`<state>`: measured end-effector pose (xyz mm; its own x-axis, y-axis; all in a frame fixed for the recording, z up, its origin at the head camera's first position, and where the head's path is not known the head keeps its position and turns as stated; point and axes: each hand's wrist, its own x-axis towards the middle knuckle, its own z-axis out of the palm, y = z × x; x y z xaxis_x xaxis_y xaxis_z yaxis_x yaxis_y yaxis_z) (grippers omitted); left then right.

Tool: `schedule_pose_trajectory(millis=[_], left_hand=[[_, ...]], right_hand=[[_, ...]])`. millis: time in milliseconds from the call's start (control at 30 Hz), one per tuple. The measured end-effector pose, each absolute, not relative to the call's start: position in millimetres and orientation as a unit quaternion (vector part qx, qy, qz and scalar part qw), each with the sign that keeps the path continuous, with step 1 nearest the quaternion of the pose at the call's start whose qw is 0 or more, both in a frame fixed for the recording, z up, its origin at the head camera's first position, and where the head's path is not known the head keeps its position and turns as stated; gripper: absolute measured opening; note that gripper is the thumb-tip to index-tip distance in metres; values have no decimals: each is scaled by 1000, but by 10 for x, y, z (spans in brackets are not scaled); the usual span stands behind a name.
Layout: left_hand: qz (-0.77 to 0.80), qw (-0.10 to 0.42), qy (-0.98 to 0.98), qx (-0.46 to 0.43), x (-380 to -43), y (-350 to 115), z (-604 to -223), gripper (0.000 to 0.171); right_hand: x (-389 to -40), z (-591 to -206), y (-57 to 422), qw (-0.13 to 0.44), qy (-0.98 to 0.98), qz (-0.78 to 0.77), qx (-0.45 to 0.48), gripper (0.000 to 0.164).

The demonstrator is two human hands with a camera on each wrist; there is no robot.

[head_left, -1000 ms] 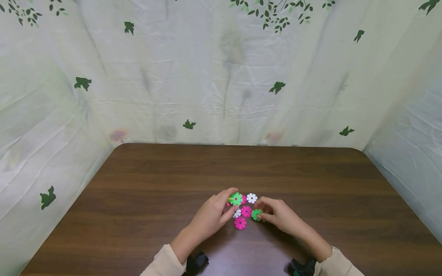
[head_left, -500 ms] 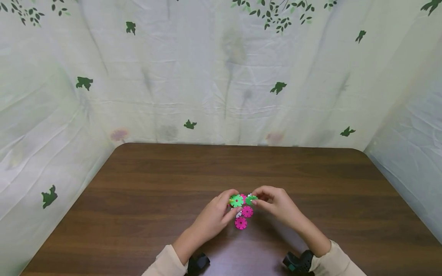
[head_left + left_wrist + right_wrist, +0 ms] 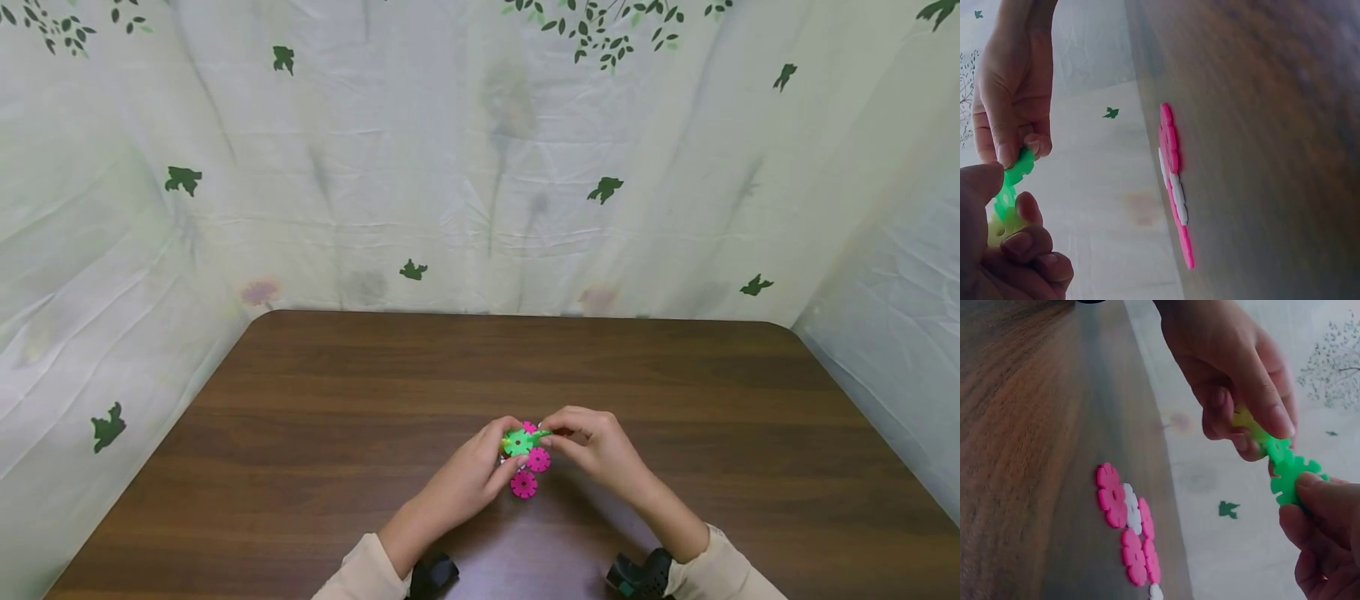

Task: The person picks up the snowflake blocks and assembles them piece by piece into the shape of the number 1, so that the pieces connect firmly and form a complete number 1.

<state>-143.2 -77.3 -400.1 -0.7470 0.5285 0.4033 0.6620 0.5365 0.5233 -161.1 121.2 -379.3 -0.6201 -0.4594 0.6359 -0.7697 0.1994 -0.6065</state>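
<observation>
Green discs [image 3: 1286,480] in hands [image 3: 596,446], yellow disc [image 3: 1243,417] partly hidden

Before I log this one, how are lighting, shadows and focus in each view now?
Head: soft light, pale sheen on the near tabletop, soft shadows there; left wrist: tabletop grain smeared, pink and white pieces clearer; right wrist: grain also soft, green pieces fairly distinct.

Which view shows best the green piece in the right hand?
The right wrist view: the green piece shows its notched face, though the right hand covers part. The left wrist view shows it partly hidden; the head view, a sliver.
</observation>
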Motion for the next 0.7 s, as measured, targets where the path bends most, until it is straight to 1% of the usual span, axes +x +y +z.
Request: schedule_pose_trajectory(millis=[133, 267, 400, 533, 633, 700], left_hand=[[-342, 85, -874, -336, -1438, -777, -4012, 35], [-346, 83, -871, -339, -1445, -781, -4017, 35], [-360, 84, -864, -342, -1452, -793, -4004, 35], [-356, 104, -868, -330, -1465, -826, -3983, 38], [-343, 138, -871, -325, -1477, -853, -3959, 45], [-342, 160, -864, -331, -1484, -857, -3940, 50]], right_hand=[[-1536, -3664, 1157, 168, -760, 473, 412, 19], [-1499, -3618, 1129, 172, -761, 470, 412, 18], [-1511, -3652, 1141, 154, -766, 483, 395, 16], [-1570, -3758, 1182, 98, -782, 505, 353, 11], [-1616, -3827, 1214, 39, -786, 533, 312, 8], [-1633, -3846, 1228, 4, -782, 554, 286, 10]])
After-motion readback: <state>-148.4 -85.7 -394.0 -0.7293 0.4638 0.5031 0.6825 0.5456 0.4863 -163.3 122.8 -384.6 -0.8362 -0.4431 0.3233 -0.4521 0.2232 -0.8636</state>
